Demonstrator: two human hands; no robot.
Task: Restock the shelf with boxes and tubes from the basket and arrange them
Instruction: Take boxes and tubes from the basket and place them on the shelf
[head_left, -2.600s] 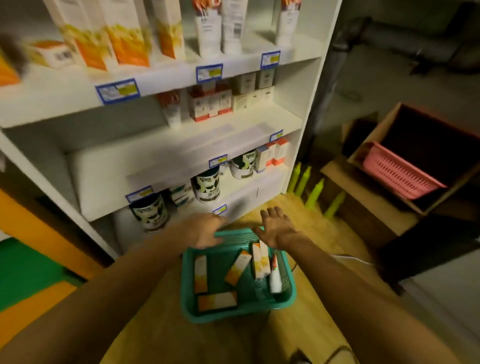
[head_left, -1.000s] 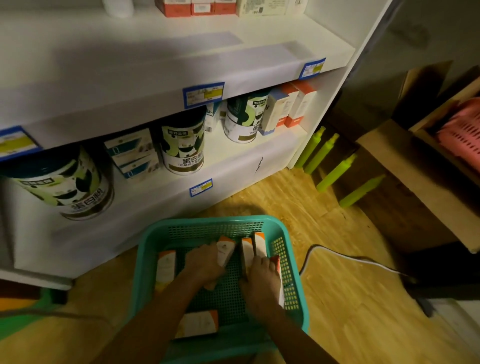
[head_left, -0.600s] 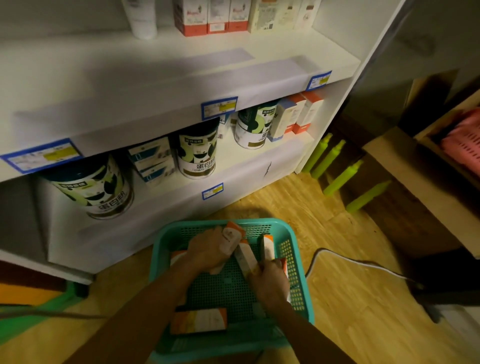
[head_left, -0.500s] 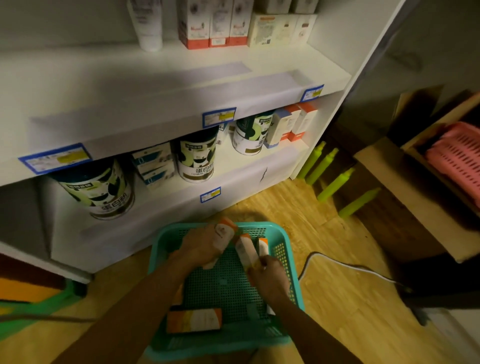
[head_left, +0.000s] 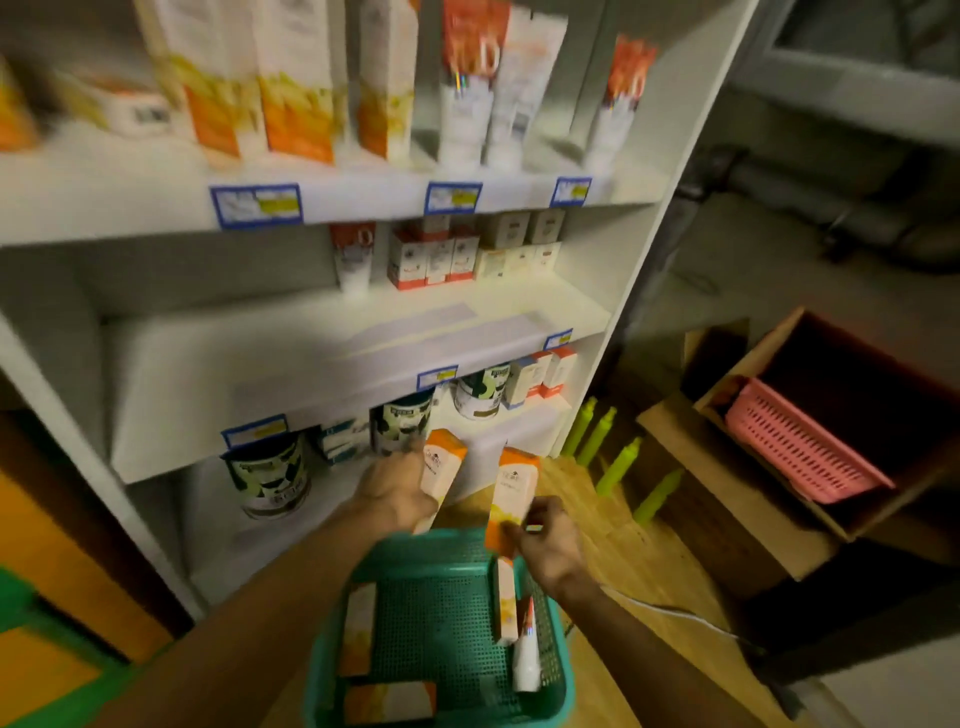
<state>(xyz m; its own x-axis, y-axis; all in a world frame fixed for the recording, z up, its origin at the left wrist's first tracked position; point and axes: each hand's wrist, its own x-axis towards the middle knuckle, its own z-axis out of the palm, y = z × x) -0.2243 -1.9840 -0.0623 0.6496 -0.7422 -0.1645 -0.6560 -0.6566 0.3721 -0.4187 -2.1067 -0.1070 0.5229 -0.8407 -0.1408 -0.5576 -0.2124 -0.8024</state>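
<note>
- Holding is seen in both hands: the left hand (head_left: 397, 491) is closed around the lower half of one orange-and-white carton (head_left: 441, 470), and the right hand (head_left: 545, 535) is pinched on the lower edge of a second carton (head_left: 511, 499).
- Both cartons are raised above the far rim of the teal basket (head_left: 332, 639), with the white shelf unit (head_left: 311, 358) just beyond the knuckles.
- Below the wrists, more stock is left in the basket: a carton beneath the left forearm (head_left: 358, 629), another flat near the front rim (head_left: 389, 701), one upright under the right wrist (head_left: 506, 597), and a white tube (head_left: 525, 660) beside it.
- Matching orange cartons (head_left: 296, 78) are stood well above the hands on the top shelf, with tubes (head_left: 465, 88) next to them; that row is judged the likely destination.
- The cartons are judged light, thin cardboard: stiff along the edges, easily dented on the broad faces. A hold across the narrow sides near the middle is advised.
- The tube is judged soft and smooth; a grip near the cap end would be firmer.
</note>
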